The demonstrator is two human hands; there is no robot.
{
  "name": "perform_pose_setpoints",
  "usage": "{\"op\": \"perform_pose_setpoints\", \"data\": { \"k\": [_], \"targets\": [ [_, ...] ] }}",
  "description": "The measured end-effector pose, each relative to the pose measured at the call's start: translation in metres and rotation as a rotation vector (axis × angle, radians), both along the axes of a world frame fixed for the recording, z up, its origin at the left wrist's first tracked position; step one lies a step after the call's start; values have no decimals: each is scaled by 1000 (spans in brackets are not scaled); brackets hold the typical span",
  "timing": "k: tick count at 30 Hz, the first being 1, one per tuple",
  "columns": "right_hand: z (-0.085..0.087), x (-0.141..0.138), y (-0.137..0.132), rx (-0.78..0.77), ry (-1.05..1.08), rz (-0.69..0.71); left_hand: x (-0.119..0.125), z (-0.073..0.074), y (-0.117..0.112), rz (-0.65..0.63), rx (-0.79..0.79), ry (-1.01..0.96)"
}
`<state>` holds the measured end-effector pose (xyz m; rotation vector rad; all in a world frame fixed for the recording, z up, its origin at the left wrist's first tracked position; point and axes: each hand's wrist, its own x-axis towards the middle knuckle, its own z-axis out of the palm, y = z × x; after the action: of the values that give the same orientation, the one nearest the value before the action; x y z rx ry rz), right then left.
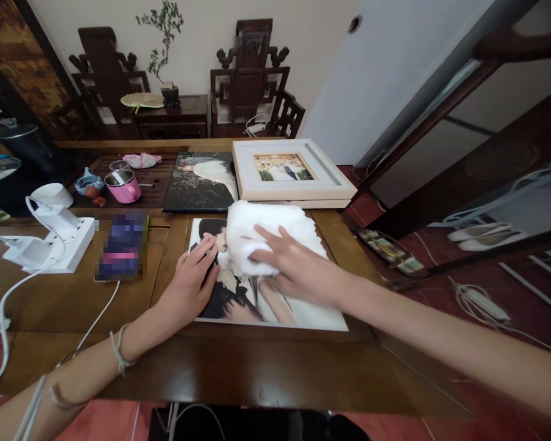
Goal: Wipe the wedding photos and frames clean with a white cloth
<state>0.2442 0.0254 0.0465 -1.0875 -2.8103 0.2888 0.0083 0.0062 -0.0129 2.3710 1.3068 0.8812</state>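
A large glossy photo print (239,300) lies flat on the wooden table (257,373) in front of me. My left hand (190,282) rests open on the print's left edge, fingers flat. My right hand (294,263) lies with fingers spread on a white fluffy cloth (261,229) that covers the upper part of the print.
Behind the print lie a dark photo panel (202,180) and a white framed picture (289,171). To the left are a blurred phone (122,245), a white power strip (57,242) with cables, a pink cup (123,187) and a white mug (52,195). Carved chairs stand at the wall.
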Motion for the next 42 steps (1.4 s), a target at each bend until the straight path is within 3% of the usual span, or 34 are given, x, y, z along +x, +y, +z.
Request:
{"op": "perform_pose_setpoints", "data": {
  "k": [6,9,13,21,25,29,37,39,42],
  "targets": [
    [-9,-4,-99,15,72,82,0,1,-1,-5,12,14],
    [-9,-6,-123,-13,92,127,0,1,-1,-6,15,11],
    [-12,-3,-106,-15,104,142,0,1,0,-18,15,3],
    [7,-13,2,-50,-46,-29,1,2,0,-4,22,-3],
    [13,-22,32,-100,-13,-38,1,1,0,-8,15,-12],
    [7,-18,11,-40,-21,-18,-1,1,1,-15,20,-11],
    [-3,-7,-106,-33,78,133,-1,4,0,-17,8,16],
    [-2,-5,-118,-49,95,164,-2,4,0,-12,6,20],
    [-3,0,-108,-52,104,155,-2,4,-1,-12,-5,13]
  ]
}}
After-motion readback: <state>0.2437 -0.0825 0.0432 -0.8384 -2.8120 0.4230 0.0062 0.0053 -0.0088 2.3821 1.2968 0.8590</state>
